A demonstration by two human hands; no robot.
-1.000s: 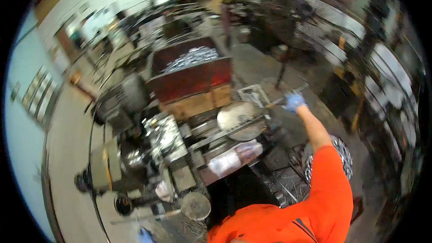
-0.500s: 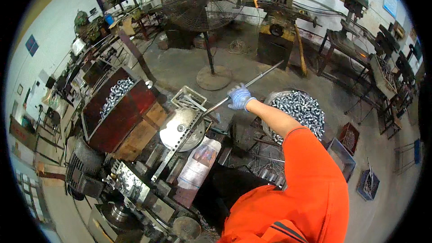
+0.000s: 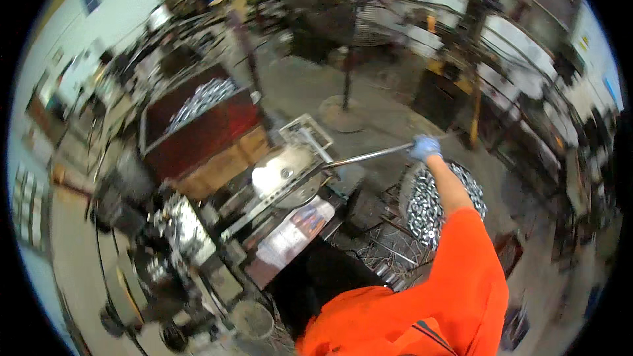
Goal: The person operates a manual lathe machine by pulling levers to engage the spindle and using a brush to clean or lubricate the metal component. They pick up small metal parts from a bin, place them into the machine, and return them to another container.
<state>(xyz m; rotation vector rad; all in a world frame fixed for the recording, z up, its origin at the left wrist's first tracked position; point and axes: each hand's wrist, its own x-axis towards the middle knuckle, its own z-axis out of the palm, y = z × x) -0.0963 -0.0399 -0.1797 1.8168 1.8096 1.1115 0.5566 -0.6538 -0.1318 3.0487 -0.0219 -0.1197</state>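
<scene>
My right hand [image 3: 424, 148], in a pale blue-and-white glove, is closed round the outer end of a long metal lever [image 3: 369, 157]. The lever's inner end meets a flat bar with a row of holes [image 3: 260, 207], which lies across a round metal disc [image 3: 269, 175] on the machine. Below the bar, a printed white-and-brown packet [image 3: 293, 232] rests on the machine. My left hand is out of sight. The picture is smeared by motion.
Left of the disc stands a dark red bin [image 3: 204, 138] on wooden blocks, holding small metal parts. A round container of shiny metal pieces [image 3: 425, 207] is under my forearm. Beyond are a pale plastic basket [image 3: 324, 133] and a fan's round base [image 3: 343, 113].
My right hand has swung the lever to the right and nearer, and stays closed on it. The lever and the holed bar have turned. The whole view has shifted.
</scene>
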